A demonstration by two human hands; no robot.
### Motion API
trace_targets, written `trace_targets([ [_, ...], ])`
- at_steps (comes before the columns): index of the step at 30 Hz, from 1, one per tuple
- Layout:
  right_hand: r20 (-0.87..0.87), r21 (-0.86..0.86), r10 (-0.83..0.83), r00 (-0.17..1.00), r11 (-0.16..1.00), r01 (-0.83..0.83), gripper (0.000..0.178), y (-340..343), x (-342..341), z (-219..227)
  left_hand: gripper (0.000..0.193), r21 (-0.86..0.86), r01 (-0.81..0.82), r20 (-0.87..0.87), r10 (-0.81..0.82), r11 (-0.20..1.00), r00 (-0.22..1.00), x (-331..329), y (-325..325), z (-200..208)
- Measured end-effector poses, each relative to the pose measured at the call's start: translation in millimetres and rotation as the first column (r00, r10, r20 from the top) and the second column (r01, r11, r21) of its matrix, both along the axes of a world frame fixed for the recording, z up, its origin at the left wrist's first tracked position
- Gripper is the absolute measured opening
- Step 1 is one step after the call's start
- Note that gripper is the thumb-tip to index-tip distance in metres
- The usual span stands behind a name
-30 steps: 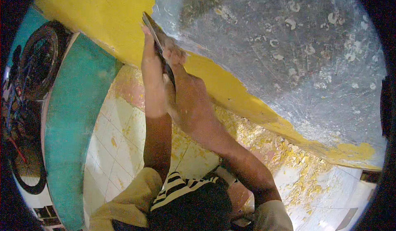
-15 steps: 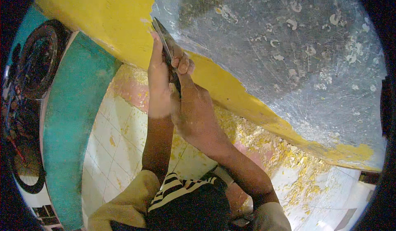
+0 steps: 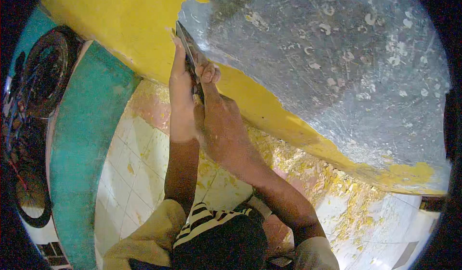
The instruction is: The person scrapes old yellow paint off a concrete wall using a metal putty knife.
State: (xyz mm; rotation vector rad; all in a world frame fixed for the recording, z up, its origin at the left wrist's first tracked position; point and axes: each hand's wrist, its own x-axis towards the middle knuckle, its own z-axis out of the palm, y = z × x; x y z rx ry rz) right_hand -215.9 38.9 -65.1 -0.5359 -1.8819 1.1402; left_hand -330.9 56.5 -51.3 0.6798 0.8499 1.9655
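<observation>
My left hand [image 3: 181,89] and my right hand [image 3: 222,120] are together on a flat metal scraper [image 3: 186,39], its blade seen nearly edge-on. The left thumb lies along the blade's left side. Below it, my right hand closes around the lower part, with the handle mostly hidden. The blade's tip meets the wall at the ragged border between yellow paint [image 3: 120,14] and a bare grey patch [image 3: 298,48]. A small pale flake of paint [image 3: 171,32] sticks up beside the tip.
Yellow paint chips [image 3: 344,188] litter the floor along the wall's foot. White tiles [image 3: 127,159] spread under my arms. On the left stand a green wall section [image 3: 82,149] and a wheeled vehicle with a dark tyre [image 3: 50,72]. Striped dark cloth [image 3: 216,231] is at the bottom.
Both hands and the scraper have shifted slightly left in the picture, and the view has moved a little. A paint flake now stands out more by the blade's tip. The grip looks the same.
</observation>
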Motion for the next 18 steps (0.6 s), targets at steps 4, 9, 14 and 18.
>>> trace_targets([
  [4,0.114,0.034,0.106,0.988,0.993,-0.11,0.052,14.2,15.0,11.0,0.049,-0.015,0.04,0.108,-0.038,0.999,0.993,-3.7,2.8,-5.0],
  [9,0.142,0.041,0.227,0.963,0.971,-0.235,0.055,35.3,46.2,-24.2,0.048,-0.173,-0.25,0.188,0.281,0.953,0.941,50.2,-3.5,-23.0],
  [14,-0.004,-0.041,0.277,0.961,0.96,-0.277,0.056,15.0,123.8,-70.5,0.053,-0.155,-0.167,-0.143,0.145,0.974,0.979,110.0,-29.4,-54.3],
  [18,-0.182,-0.542,0.308,0.934,0.761,-0.357,0.047,-4.3,187.4,-83.6,0.04,-0.326,-0.139,-0.531,-0.059,0.935,0.845,156.3,-39.0,-47.6],
])
